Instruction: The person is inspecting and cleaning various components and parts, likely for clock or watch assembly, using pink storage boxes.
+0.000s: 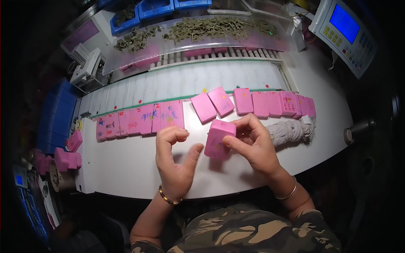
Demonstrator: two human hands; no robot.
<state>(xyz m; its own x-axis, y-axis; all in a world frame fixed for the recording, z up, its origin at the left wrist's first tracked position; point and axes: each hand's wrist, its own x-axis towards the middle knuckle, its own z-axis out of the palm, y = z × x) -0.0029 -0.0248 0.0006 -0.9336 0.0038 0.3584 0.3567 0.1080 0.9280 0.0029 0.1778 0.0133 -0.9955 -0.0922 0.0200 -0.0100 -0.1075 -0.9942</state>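
My right hand [255, 145] grips a pink block [219, 141] with handwriting on its face, thumb in front and fingers behind it. The block is lifted over the white table [139, 173] and tilted. Just left of it, my left hand [175, 158] holds nothing, its thumb and curled fingers apart. Beyond my hands, two more pink blocks, a left one [204, 107] and a right one [221, 101], lie slanted side by side. A row of marked pink blocks [141, 122] stands at the left, and another row [274, 103] at the right.
A bundled grey cloth [289, 132] lies right of my right hand. Behind the blocks runs a pale slatted strip [181, 78], then rollers [230, 54]. A clear tray [168, 44] holds many small greenish metal parts [206, 30]. A control panel [346, 31] stands back right, blue bins [61, 114] left.
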